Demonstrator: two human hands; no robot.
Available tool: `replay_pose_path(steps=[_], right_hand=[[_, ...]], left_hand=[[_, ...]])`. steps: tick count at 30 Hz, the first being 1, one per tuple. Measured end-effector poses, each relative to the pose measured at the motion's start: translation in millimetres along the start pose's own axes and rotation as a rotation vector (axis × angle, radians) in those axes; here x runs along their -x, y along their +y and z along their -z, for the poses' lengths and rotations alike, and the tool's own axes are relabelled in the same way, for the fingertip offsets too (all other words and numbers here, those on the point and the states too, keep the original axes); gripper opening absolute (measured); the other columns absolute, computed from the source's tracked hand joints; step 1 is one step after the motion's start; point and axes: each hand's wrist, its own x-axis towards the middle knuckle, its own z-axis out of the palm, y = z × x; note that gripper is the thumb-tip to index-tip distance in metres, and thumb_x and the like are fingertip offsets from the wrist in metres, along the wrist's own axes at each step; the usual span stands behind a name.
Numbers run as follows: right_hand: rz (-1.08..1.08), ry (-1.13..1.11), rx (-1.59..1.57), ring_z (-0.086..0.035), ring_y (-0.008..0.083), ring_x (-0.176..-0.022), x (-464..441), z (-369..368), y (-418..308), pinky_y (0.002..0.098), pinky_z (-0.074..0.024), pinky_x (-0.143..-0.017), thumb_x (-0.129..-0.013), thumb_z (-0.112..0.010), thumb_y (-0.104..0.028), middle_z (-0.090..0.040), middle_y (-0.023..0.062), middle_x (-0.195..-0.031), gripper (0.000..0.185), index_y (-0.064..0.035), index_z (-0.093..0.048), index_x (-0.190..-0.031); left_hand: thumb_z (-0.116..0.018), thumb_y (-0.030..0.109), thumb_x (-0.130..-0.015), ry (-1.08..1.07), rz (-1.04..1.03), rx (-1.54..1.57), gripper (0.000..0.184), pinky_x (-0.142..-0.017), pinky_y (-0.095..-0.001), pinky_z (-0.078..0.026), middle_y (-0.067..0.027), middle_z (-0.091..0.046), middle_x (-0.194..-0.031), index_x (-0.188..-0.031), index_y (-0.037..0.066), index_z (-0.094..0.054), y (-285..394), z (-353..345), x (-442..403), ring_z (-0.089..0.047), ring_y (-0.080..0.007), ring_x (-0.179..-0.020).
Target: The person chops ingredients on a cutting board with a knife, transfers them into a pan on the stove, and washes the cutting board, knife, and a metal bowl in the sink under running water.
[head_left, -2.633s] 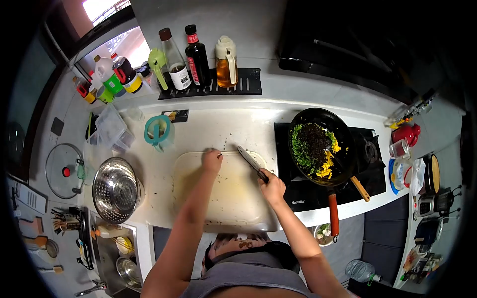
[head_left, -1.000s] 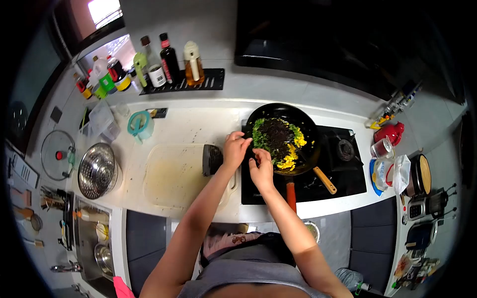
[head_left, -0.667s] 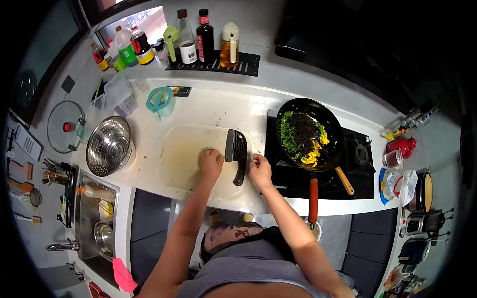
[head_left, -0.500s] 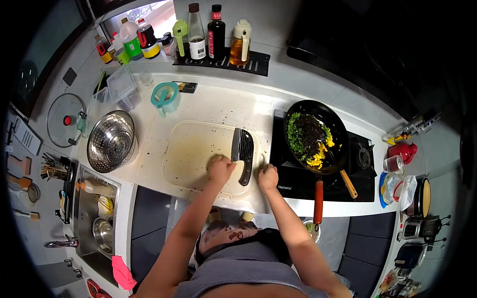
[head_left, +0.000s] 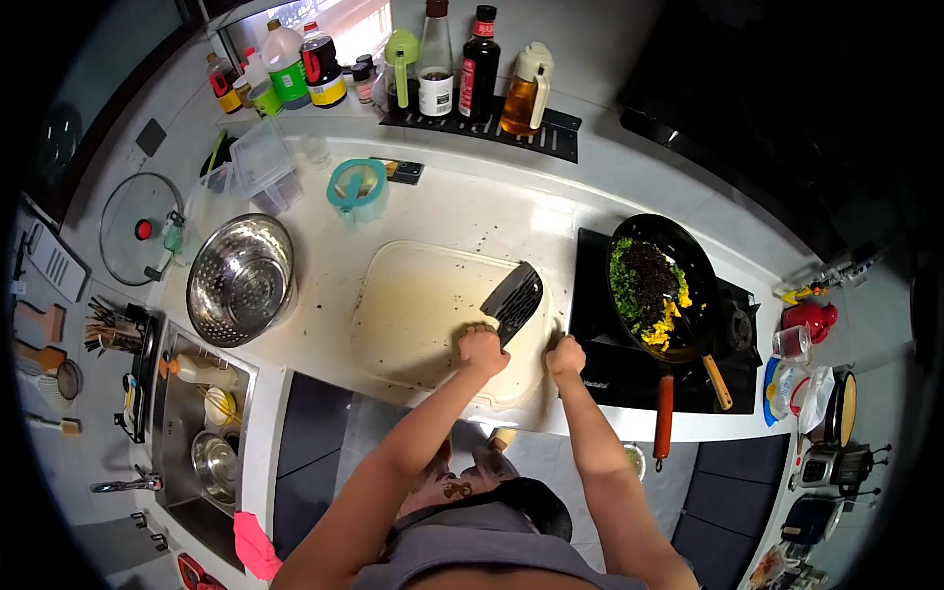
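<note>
My left hand is closed around the dark handle of a cleaver. Its dark, textured blade slants up and to the right over the pale cutting board. Small dark bits are scattered on the board and the counter around it. My right hand is closed at the board's right edge, beside the stove. Whatever its fingers hold, if anything, is hidden. To its right, a black frying pan holds chopped greens, dark chopped pieces and yellow egg, with a wooden-handled utensil leaning in it.
The pan's red handle juts over the counter's front edge from the black stove. A steel colander and a teal-lidded jug stand to the left. Bottles line a black rack behind. The sink lies at far left.
My left hand has moved onto the cleaver's handle and gripped it; the blade has turned to slant rightward. My right hand stays by the board's right edge. The whole view has shifted slightly.
</note>
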Motion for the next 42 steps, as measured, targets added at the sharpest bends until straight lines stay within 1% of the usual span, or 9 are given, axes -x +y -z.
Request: replay_pose_path(steps=[5, 8, 11, 15, 19, 24, 28, 31, 42], right_hand=[[-0.018, 0.088, -0.116, -0.065, 0.0303, -0.076, 25, 6, 8, 0.0397, -0.0515, -0.072, -0.070, -0.057, -0.014, -0.064, 0.0188, -0.084, 0.030, 0.0028, -0.053, -0.096], [-0.114, 0.041, -0.624, -0.062, 0.0244, -0.061, 14, -31, 30, 0.0356, -0.0527, -0.057, -0.069, -0.056, -0.012, -0.062, 0.0136, -0.075, 0.028, 0.0039, -0.053, -0.091], [-0.235, -0.198, -1.039, -0.058, 0.0176, -0.054, 54, 11, -1, 0.0327, -0.0509, -0.048, -0.069, -0.053, -0.009, -0.057, 0.0099, -0.066, 0.025, 0.0045, -0.053, -0.090], [-0.099, -0.973, -1.433, -0.056, 0.0185, -0.048, 68, 9, 7, 0.0285, -0.0508, -0.053, -0.070, -0.051, -0.010, -0.058, 0.0104, -0.063, 0.019, 0.0043, -0.055, -0.083], [0.090, -0.988, -1.546, -0.053, 0.0180, -0.051, 95, 3, 1, 0.0289, -0.0477, -0.056, -0.065, -0.049, -0.008, -0.053, 0.0084, -0.057, 0.018, 0.0013, -0.054, -0.080], [0.109, -0.875, -1.570, -0.052, 0.0196, -0.054, 158, 30, -15, 0.0303, -0.0466, -0.057, -0.067, -0.048, -0.004, -0.053, 0.0099, -0.060, 0.009, -0.0001, -0.051, -0.075], [0.194, -0.825, -1.501, -0.053, 0.0202, -0.051, 195, 46, -11, 0.0309, -0.0488, -0.053, -0.067, -0.048, -0.003, -0.053, 0.0109, -0.060, 0.007, 0.0005, -0.050, -0.072], [0.227, -0.816, -1.478, -0.053, 0.0205, -0.051, 218, 55, -9, 0.0316, -0.0491, -0.054, -0.066, -0.048, -0.003, -0.052, 0.0106, -0.058, 0.008, 0.0009, -0.051, -0.073], [0.310, -1.097, -1.226, -0.054, 0.0200, -0.049, 319, 46, -69, 0.0302, -0.0483, -0.051, -0.066, -0.048, -0.001, -0.054, 0.0108, -0.062, 0.011, 0.0028, -0.053, -0.076]], left_hand=[[-0.064, 0.038, -0.066, 0.082, -0.078, 0.031, 0.043, -0.076, -0.0342, -0.049, -0.0109, -0.062, -0.086, -0.090, 0.002, -0.060, -43, 34, 27, -0.057, -0.0244, -0.089], [-0.064, 0.031, -0.063, 0.294, -0.164, 0.140, 0.033, -0.070, -0.0366, -0.049, -0.0123, -0.061, -0.076, -0.080, 0.003, -0.060, -68, 35, 40, -0.058, -0.0266, -0.080], [-0.064, 0.029, -0.064, 0.401, -0.165, 0.191, 0.029, -0.067, -0.0370, -0.049, -0.0113, -0.060, -0.072, -0.077, 0.003, -0.059, -87, 33, 44, -0.058, -0.0270, -0.076], [-0.064, 0.028, -0.063, 0.567, -0.077, 0.244, 0.024, -0.063, -0.0385, -0.049, -0.0109, -0.059, -0.067, -0.068, 0.005, -0.057, -99, 43, 61, -0.058, -0.0276, -0.069], [-0.064, 0.028, -0.062, 0.712, -0.025, 0.256, 0.023, -0.060, -0.0389, -0.048, -0.0103, -0.057, -0.063, -0.066, 0.006, -0.057, -112, 45, 87, -0.057, -0.0280, -0.065], [-0.065, 0.029, -0.063, 0.786, 0.125, 0.456, 0.027, -0.057, -0.0423, -0.046, -0.0144, -0.058, -0.063, -0.065, 0.003, -0.057, -119, 56, 149, -0.059, -0.0317, -0.062], [-0.065, 0.030, -0.062, 0.873, 0.301, 0.359, 0.029, -0.058, -0.0404, -0.047, -0.0141, -0.058, -0.061, -0.069, 0.003, -0.060, -114, 66, 217, -0.059, -0.0310, -0.062], [-0.065, 0.036, -0.065, 0.727, 0.458, 0.414, 0.035, -0.064, -0.0373, -0.048, -0.0116, -0.063, -0.074, -0.080, 0.004, -0.063, -114, 72, 263, -0.061, -0.0289, -0.072], [-0.065, 0.035, -0.065, 0.838, 0.724, 0.417, 0.032, -0.061, -0.0382, -0.047, -0.0111, -0.062, -0.067, -0.074, 0.005, -0.062, -168, 65, 412, -0.061, -0.0270, -0.068]])
